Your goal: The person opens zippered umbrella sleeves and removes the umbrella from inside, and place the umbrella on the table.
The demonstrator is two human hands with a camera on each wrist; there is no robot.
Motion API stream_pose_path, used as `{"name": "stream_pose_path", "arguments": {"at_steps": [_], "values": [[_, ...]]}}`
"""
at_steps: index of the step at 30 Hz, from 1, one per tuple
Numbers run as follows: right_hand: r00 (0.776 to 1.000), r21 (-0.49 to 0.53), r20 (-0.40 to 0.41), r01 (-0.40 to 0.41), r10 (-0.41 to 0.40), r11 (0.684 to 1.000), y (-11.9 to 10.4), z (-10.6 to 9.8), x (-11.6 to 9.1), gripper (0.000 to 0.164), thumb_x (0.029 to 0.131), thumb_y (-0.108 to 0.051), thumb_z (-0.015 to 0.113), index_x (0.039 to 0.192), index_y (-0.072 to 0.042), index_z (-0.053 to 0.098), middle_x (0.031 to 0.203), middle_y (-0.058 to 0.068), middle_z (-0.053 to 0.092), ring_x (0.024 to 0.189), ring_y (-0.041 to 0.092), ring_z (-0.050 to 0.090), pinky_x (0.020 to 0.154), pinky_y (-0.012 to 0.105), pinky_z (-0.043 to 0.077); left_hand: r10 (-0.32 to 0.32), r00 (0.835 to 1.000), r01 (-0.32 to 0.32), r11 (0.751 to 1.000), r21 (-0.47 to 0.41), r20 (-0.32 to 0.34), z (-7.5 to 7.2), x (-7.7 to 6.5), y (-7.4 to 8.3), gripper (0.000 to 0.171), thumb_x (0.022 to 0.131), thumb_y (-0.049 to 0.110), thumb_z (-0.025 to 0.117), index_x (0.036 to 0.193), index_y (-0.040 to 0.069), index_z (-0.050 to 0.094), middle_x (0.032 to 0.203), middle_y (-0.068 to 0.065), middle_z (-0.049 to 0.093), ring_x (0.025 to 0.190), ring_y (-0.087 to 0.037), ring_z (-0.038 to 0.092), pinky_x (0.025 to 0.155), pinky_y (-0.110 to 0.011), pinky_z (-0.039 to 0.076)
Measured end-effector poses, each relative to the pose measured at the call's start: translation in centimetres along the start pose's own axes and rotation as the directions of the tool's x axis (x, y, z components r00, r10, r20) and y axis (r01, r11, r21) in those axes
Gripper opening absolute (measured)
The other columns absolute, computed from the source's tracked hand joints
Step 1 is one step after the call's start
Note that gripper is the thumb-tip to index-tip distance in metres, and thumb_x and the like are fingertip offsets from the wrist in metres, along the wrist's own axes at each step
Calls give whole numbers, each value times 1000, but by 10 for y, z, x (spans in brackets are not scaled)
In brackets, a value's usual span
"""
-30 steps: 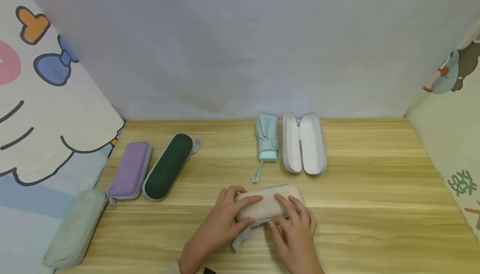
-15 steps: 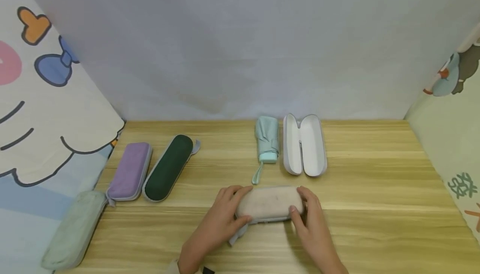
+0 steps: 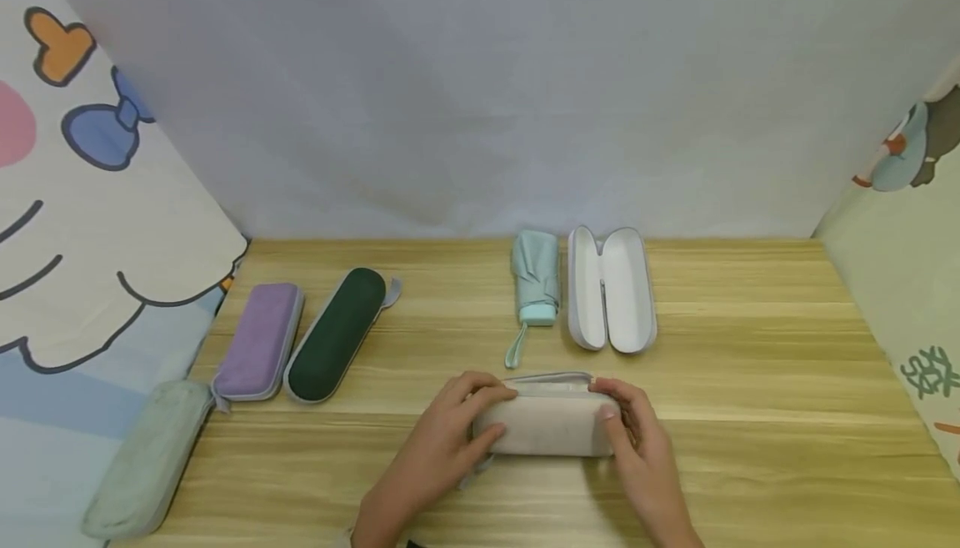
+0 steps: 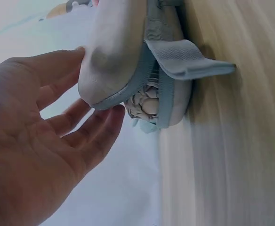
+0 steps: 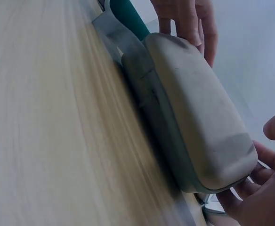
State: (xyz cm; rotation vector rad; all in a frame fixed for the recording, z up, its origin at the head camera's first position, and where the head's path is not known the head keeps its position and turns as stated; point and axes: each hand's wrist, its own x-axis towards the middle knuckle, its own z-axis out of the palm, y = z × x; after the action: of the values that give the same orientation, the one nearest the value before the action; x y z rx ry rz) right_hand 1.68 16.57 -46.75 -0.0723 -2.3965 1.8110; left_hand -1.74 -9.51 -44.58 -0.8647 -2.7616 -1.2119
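Observation:
A cream zip case [image 3: 551,431] is in front of me, its lid raised towards me with a gap along the far side. My left hand [image 3: 446,431] holds its left end, thumb on the near face and fingers over the top edge. At the right end, my right hand [image 3: 647,452] grips the lid between thumb and fingers. Through the gap in the left wrist view, a bunched patterned item [image 4: 144,103] shows inside, mostly hidden. A grey fabric strap [image 4: 187,59] sticks out from the case's left end.
Behind the case lie a mint folding umbrella [image 3: 536,277] with a wrist loop and an open white-lined case [image 3: 628,289]. To the left are a dark green case [image 3: 337,335], a purple case [image 3: 258,344] and a pale green case [image 3: 146,465] at the table's edge.
My right hand has shifted from the case's near side to its right end. The case lid has come up and tilted towards me, opening a gap at the back.

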Motion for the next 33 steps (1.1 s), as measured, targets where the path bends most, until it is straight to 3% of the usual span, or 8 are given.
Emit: {"name": "stream_pose_path", "arguments": {"at_steps": [5,10,16,21,30,33], "values": [[998,22,-13,-55,55,998,-6,-9,-2,22,110,-18,53,120,-8,70,116,6,74,113,-2,65,97,10,47,-5,1000,4,997,-78,-8,-2,-2,6,27,102,20,68,129,26,70,130,13,62,122,-7,60,101,-34,55],[1000,-25,-20,-23,23,999,-7,-15,-8,15,106,-12,60,105,-9,75,105,0,76,101,2,68,89,13,50,0,1000,-3,994,-111,-23,-6,-2,12,22,107,24,60,125,26,72,124,19,66,118,-3,62,100,-32,56],[1000,-42,-19,-10,9,999,-2,-16,-21,14,103,-6,62,105,-10,75,98,3,75,89,6,65,83,18,50,76,997,-76,997,-5,-21,-9,6,10,20,107,22,60,122,20,73,117,11,71,110,-5,61,92,-31,55],[1000,-84,5,0,0,996,2,-16,-27,13,102,-6,64,107,-12,75,106,-2,76,91,5,65,82,20,51,109,992,-115,988,103,61,-11,15,6,21,106,20,62,123,19,74,120,8,70,110,-11,62,92,-32,55],[985,-199,119,146,-124,969,8,-25,-31,26,96,2,68,108,-21,75,97,-5,77,89,0,66,83,16,52,114,978,-148,969,196,177,-11,30,-4,28,98,23,73,126,19,71,128,1,69,119,-19,62,101,-39,54],[976,-228,145,190,-159,955,10,-27,-33,32,93,4,70,112,-22,73,102,-6,75,91,1,66,86,16,52,102,970,-150,966,211,222,-8,32,-4,35,95,25,77,129,19,70,131,-1,67,123,-22,61,103,-42,53]]}}
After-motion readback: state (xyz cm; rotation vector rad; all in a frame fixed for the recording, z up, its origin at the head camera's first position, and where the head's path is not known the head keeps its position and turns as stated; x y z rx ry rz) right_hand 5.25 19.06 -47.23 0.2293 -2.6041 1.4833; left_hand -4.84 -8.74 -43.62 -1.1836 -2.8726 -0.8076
